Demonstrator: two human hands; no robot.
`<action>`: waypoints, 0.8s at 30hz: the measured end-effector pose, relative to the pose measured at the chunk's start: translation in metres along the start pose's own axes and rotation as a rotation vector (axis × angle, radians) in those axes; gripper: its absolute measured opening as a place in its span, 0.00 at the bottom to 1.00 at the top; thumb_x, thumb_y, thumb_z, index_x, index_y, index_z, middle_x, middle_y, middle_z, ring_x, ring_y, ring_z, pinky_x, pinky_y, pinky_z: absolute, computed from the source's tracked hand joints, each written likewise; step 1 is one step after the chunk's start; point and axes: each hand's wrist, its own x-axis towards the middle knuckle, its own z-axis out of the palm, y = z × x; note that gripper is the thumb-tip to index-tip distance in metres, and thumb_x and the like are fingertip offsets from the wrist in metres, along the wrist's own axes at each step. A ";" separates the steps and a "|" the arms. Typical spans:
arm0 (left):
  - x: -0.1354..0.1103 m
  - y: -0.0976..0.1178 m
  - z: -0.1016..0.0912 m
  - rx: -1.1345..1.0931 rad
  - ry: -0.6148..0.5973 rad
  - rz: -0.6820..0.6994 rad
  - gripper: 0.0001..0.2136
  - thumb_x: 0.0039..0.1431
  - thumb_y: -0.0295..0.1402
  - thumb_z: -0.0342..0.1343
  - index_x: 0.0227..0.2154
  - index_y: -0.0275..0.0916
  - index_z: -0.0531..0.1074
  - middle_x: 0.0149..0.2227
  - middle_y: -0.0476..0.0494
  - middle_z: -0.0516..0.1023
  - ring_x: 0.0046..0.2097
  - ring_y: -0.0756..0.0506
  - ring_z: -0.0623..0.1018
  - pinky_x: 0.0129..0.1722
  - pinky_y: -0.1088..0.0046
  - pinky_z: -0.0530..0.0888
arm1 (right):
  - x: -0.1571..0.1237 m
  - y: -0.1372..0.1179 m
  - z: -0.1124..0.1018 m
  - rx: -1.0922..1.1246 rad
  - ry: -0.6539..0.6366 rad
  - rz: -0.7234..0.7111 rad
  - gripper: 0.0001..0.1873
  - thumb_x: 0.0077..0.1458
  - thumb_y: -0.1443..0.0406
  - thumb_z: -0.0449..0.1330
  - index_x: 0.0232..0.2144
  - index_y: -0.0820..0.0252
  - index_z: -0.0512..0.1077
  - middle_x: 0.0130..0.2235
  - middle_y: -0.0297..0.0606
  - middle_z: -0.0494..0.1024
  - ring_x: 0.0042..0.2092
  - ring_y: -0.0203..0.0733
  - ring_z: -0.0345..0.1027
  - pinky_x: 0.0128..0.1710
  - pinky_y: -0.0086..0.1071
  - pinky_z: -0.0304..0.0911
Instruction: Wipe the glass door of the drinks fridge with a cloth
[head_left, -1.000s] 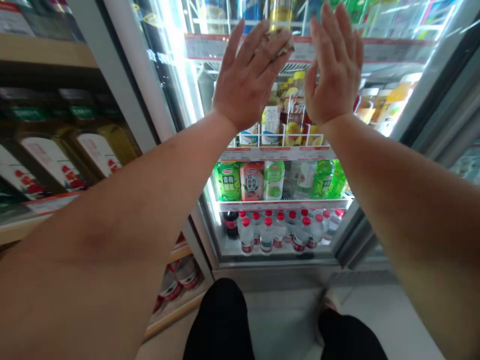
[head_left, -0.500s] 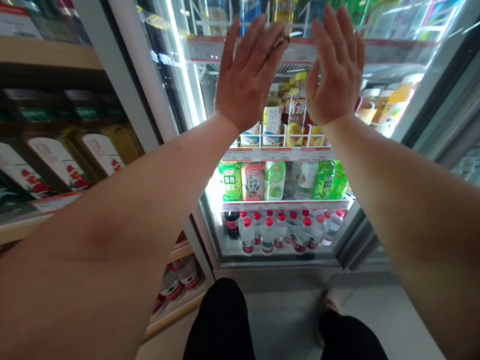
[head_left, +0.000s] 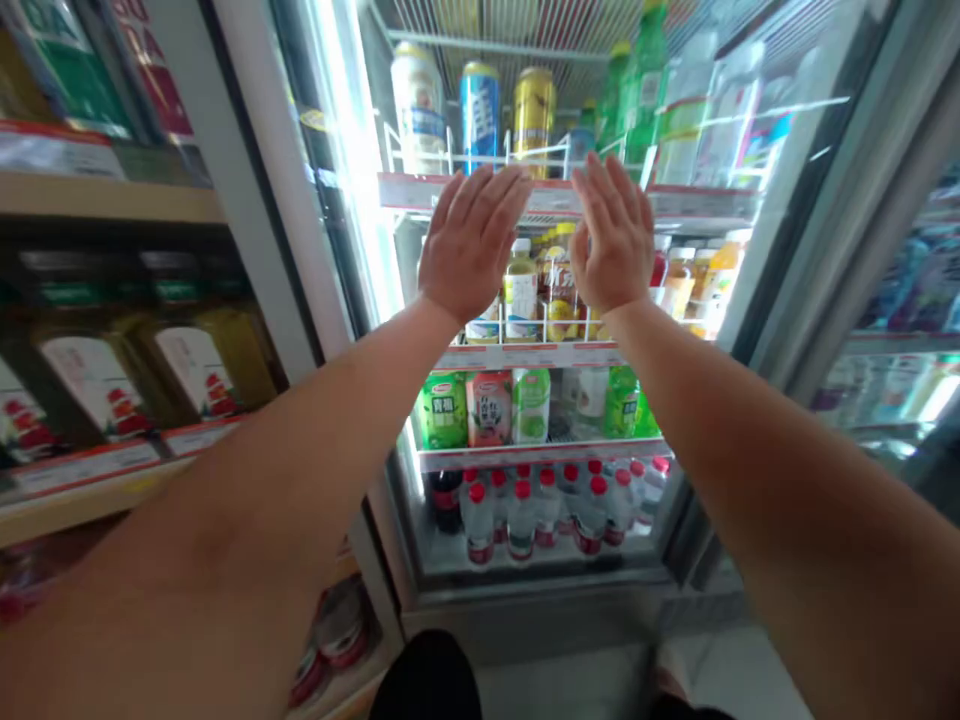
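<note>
Both palms face away from me before a lit drinks fridge, fingers stretched out and holding nothing. My left hand (head_left: 472,240) is in front of the second shelf, its fingertips at the top shelf's edge strip (head_left: 555,196). Slightly to the right is my right hand (head_left: 616,235), fingers angled up and left. Whether either touches the glass I cannot tell. Above the hands stand a white can (head_left: 418,105), a blue can (head_left: 480,112), a gold can (head_left: 534,118) and green bottles (head_left: 645,85). Between them shows a tea bottle (head_left: 520,290).
Lower down are a green carton-like bottle (head_left: 442,412), a pink one (head_left: 489,410) and several red-capped water bottles (head_left: 522,522). On the left, wooden shelving (head_left: 105,198) holds large oil-coloured bottles (head_left: 191,355). A grey fridge frame (head_left: 817,210) borders the right side.
The view has tilted upward, bringing the top-shelf cans and bottles into full sight. Both hands now appear lower and smaller in the picture, still flat and apart.
</note>
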 end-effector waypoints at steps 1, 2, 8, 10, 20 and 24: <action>-0.001 0.000 0.000 -0.010 0.005 0.008 0.23 0.72 0.35 0.39 0.65 0.39 0.65 0.69 0.43 0.63 0.71 0.39 0.60 0.72 0.50 0.57 | 0.000 0.000 0.000 0.005 -0.003 0.001 0.31 0.65 0.67 0.44 0.69 0.58 0.57 0.72 0.33 0.55 0.74 0.44 0.42 0.74 0.52 0.45; -0.001 0.000 0.000 -0.024 0.013 0.012 0.21 0.72 0.36 0.40 0.62 0.39 0.67 0.68 0.42 0.64 0.71 0.39 0.61 0.72 0.50 0.57 | 0.000 0.000 0.001 0.010 0.004 0.002 0.31 0.65 0.67 0.43 0.69 0.58 0.58 0.72 0.35 0.56 0.74 0.45 0.43 0.74 0.53 0.45; -0.003 -0.004 0.003 -0.079 0.107 0.082 0.20 0.73 0.47 0.40 0.56 0.40 0.63 0.68 0.34 0.62 0.71 0.36 0.59 0.72 0.51 0.58 | -0.008 -0.003 0.002 0.023 -0.061 -0.296 0.36 0.62 0.69 0.47 0.72 0.52 0.52 0.73 0.31 0.52 0.74 0.44 0.42 0.76 0.51 0.42; -0.005 -0.007 0.005 -0.102 0.142 0.092 0.22 0.73 0.50 0.39 0.58 0.40 0.60 0.66 0.31 0.61 0.71 0.36 0.59 0.70 0.51 0.61 | -0.014 -0.013 0.003 0.060 -0.152 -0.462 0.34 0.64 0.67 0.49 0.71 0.51 0.54 0.72 0.30 0.54 0.74 0.41 0.44 0.76 0.47 0.41; -0.012 -0.016 0.010 -0.242 0.261 0.163 0.27 0.73 0.56 0.34 0.63 0.43 0.54 0.68 0.34 0.56 0.69 0.34 0.62 0.60 0.52 0.75 | -0.015 -0.064 0.014 0.003 -0.025 -0.258 0.24 0.72 0.58 0.47 0.65 0.51 0.66 0.65 0.35 0.68 0.72 0.43 0.52 0.75 0.46 0.46; -0.011 -0.013 0.009 -0.246 0.225 0.180 0.30 0.72 0.59 0.34 0.68 0.47 0.48 0.71 0.33 0.52 0.69 0.31 0.62 0.56 0.50 0.78 | -0.023 -0.077 0.020 0.015 0.076 -0.133 0.23 0.70 0.59 0.48 0.63 0.55 0.69 0.67 0.38 0.65 0.72 0.44 0.51 0.73 0.44 0.51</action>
